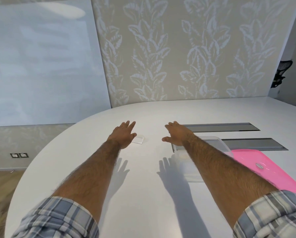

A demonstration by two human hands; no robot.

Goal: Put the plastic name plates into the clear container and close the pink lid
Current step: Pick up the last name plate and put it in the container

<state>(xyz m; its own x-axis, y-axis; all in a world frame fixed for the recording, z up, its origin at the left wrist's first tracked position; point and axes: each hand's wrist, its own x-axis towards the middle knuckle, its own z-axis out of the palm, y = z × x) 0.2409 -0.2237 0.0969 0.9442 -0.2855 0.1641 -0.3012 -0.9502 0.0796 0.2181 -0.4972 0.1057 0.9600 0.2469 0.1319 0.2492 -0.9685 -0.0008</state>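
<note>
Seen from the head camera, both hands are stretched flat over the white oval table [75,152], fingers straight and loosely spread, holding nothing. The left hand [122,134] is at a small clear plastic name plate [140,140] lying just to its right; whether it touches the plate is unclear. The right hand [176,135] is over the far left corner of the clear rectangular plastic container [181,165]. The flat pink plastic lid [272,177] lies just right of the container.

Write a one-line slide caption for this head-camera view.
Left hand beside a clear name plate, right hand by the open clear container; pink lid lies alongside.
</note>
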